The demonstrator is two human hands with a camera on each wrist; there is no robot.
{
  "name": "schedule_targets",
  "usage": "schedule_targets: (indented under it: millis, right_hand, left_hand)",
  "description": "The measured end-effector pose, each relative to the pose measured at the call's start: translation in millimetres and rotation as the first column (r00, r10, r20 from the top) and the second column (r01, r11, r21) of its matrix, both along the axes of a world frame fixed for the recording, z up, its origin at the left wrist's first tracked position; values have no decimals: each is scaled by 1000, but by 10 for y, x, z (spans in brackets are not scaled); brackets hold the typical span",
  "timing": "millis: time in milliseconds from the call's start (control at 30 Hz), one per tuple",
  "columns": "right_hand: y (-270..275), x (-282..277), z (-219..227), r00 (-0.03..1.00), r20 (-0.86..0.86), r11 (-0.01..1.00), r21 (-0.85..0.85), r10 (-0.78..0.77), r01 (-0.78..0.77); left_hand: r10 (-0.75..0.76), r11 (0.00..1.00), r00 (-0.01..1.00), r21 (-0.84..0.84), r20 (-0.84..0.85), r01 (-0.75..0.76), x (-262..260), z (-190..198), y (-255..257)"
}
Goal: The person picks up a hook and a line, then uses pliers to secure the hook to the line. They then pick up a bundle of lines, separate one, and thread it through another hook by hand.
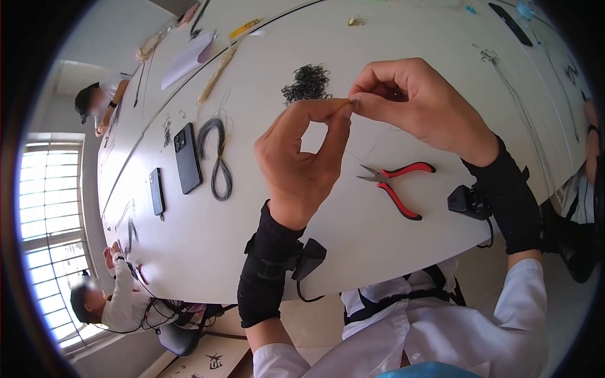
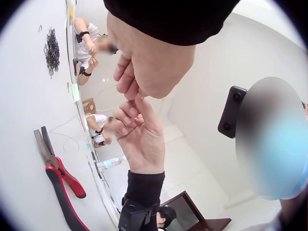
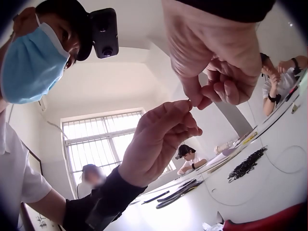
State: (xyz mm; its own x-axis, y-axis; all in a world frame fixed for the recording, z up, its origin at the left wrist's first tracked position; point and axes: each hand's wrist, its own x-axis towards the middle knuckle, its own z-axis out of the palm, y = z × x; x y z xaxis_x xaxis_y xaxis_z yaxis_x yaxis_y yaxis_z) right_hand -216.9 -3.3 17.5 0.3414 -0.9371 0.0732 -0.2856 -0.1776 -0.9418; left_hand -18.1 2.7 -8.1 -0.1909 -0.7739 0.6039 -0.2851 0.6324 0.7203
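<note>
A thin wire (image 1: 378,135), barely visible, is held above the white table (image 1: 353,239), pinched at the spot where both hands meet. The left hand (image 1: 302,160) nips it between curled thumb and forefinger, and the right hand (image 1: 416,104) does the same, its other fingers folded in. Red-handled pliers (image 1: 394,183) lie just below the hands, and a pile of small dark rings (image 1: 307,82) lies beyond them.

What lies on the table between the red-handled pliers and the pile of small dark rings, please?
In the head view, the table itself looks bare between the red-handled pliers and the pile of small dark rings; only the raised hands, left hand and right hand, cross that stretch.
</note>
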Motion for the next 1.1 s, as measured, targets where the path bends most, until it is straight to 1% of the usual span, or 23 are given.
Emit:
schedule_targets:
  millis: [33, 133, 200, 233, 267, 300, 367, 400, 467, 533, 600, 633, 700, 800, 900, 1000, 1100]
  right_hand:
    - [7, 8, -5, 1000, 13, 1000, 12, -5, 5]
    - [23, 18, 7, 998, -52, 994, -106, 33, -39]
    - [26, 126, -136, 996, 79, 981, -193, 46, -30]
    - [49, 146, -153, 978, 184, 991, -105, 103, -85]
    - [72, 178, -147, 946, 292, 990, -16, 141, -142]
    - [95, 215, -131, 905, 395, 977, 70, 157, -200]
    - [114, 206, -58, 852, 505, 902, 293, 136, -317]
    - [115, 178, -36, 830, 537, 866, 332, 153, -375]
    - [113, 161, -48, 864, 496, 867, 390, 86, -310]
    - [111, 167, -42, 906, 421, 906, 368, 38, -209]
    - [109, 200, -8, 950, 313, 965, 253, -9, -75]
    - [103, 226, -32, 949, 315, 978, 206, -27, -40]
    - [93, 286, -143, 946, 319, 994, 109, -63, 30]
    - [62, 290, -236, 959, 256, 992, 33, -126, 121]
    - [63, 289, -264, 964, 217, 985, -42, -152, 165]
    - [72, 268, -198, 969, 160, 981, -12, -190, 195]
    - [42, 235, -222, 970, 151, 980, -29, -191, 198]
  left_hand:
    - [13, 1000, 1000, -19, 1, -13, -1, -3, -5]
    - [35, 989, 994, 146, -105, -19, -20, 37, 31]
    - [-13, 980, 979, 191, -205, 53, -19, 33, 0]
    - [-35, 973, 966, 211, -255, 91, -12, 27, -13]
    - [-66, 959, 962, 250, -266, 135, 15, 18, -11]
    - [-32, 943, 946, 305, -324, 136, 14, 13, -12]
    - [48, 899, 902, 411, -429, 148, 13, 3, -13]
    - [27, 880, 883, 431, -468, 201, 23, -3, -17]
    - [-7, 834, 840, 461, -543, 305, 64, -19, -33]
    - [-17, 788, 800, 484, -600, 380, 82, -42, -37]
    - [-7, 749, 770, 507, -638, 427, 90, -70, -37]
    - [1, 736, 759, 515, -651, 440, 89, -88, -36]
    - [18, 709, 736, 528, -676, 467, 77, -122, -32]
    - [61, 692, 727, 554, -684, 463, 48, -115, 0]
    - [74, 678, 739, 577, -670, 456, 39, -105, 9]
    - [61, 652, 760, 602, -647, 460, 53, -72, 3]
    - [35, 605, 748, 610, -663, 512, 83, -35, -39]
